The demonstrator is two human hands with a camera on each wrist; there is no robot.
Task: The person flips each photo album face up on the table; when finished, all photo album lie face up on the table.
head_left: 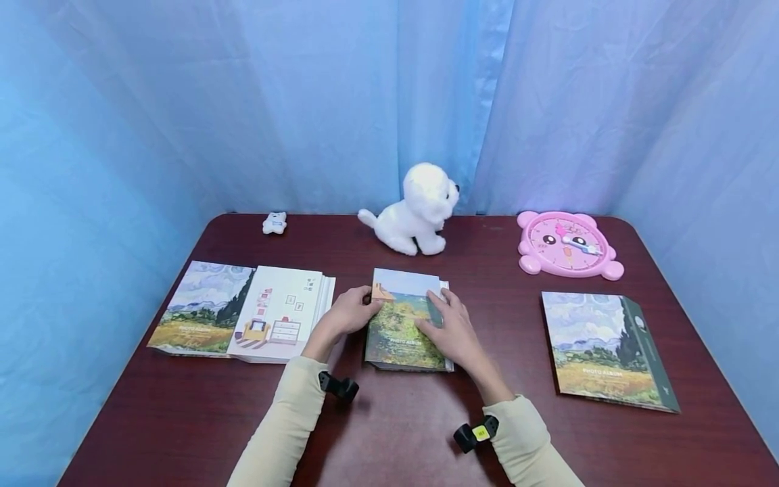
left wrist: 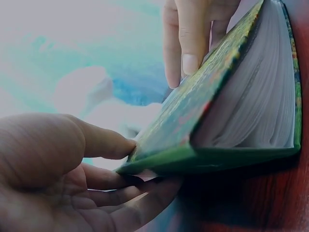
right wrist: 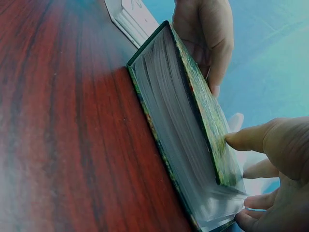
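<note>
A photo album [head_left: 398, 318] with a painted landscape cover lies closed on the table between both hands. My left hand [head_left: 353, 310] holds its spine side; the left wrist view shows the thumb on the cover's edge and the fingers along the green spine [left wrist: 164, 162]. On the opposite side, my right hand [head_left: 453, 328] has its thumb on the cover and its other fingers about the page edge, as the right wrist view shows. White pages [right wrist: 169, 96] show between the album's covers.
Two albums, one landscape [head_left: 197, 311] and one white [head_left: 276, 311], lie overlapping at left. Another landscape album [head_left: 590, 345] lies at right. Along the back are a small white bear figure [head_left: 274, 222], a white plush dog [head_left: 416, 213] and a pink toy clock [head_left: 566, 245].
</note>
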